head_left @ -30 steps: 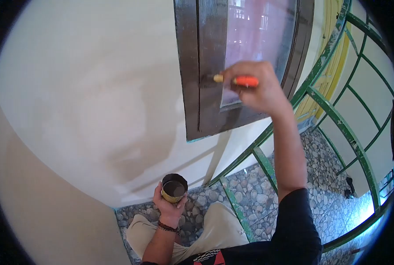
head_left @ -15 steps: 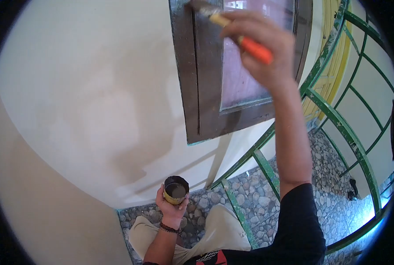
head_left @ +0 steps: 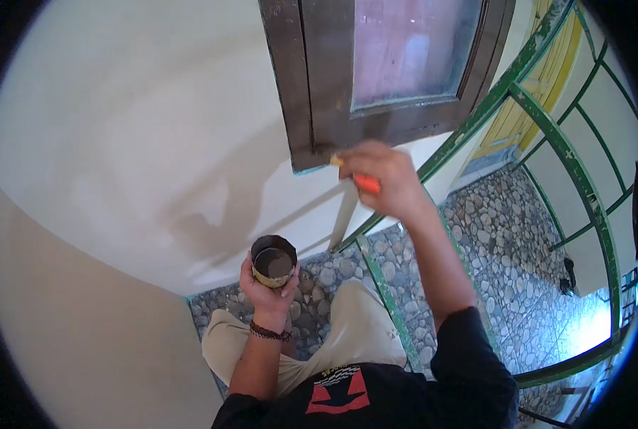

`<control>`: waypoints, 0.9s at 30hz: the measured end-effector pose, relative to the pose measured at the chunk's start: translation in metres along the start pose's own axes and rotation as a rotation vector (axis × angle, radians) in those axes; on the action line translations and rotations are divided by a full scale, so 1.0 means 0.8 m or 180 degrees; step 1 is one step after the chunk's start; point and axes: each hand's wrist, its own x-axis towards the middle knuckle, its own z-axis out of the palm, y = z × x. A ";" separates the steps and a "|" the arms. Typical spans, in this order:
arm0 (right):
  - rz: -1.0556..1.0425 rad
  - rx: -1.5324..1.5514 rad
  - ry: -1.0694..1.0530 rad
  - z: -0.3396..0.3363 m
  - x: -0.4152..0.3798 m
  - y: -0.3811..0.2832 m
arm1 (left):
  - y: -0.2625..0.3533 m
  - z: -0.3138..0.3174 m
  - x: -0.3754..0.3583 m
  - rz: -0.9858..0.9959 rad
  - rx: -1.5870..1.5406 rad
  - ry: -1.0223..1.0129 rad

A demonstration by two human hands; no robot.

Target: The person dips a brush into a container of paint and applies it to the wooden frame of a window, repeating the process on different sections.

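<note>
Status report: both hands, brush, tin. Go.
Left hand holds paint tin, upright, low. Right hand grips orange-handled brush at bottom edge of dark window frame. Nothing between brush and frame.

Daylight filled the scene, soft and even on the cream wall [head_left: 119, 143]. A grey shadow of the arm and brush lay on that wall below the window frame [head_left: 319, 86]. The brightest spot was a washed-out glare on the stone floor [head_left: 583, 329] at lower right. The pane showed a hazy pinkish reflection. The fisheye lens bent straight lines, curving the green railing [head_left: 576, 179], and a black ring closed the corners. The right hand [head_left: 383, 175] was slightly blurred.
</note>
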 end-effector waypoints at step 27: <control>-0.0337 -0.0220 0.1260 0.031 -0.020 0.026 | -0.001 -0.010 -0.012 0.0014 -0.0148 -0.0120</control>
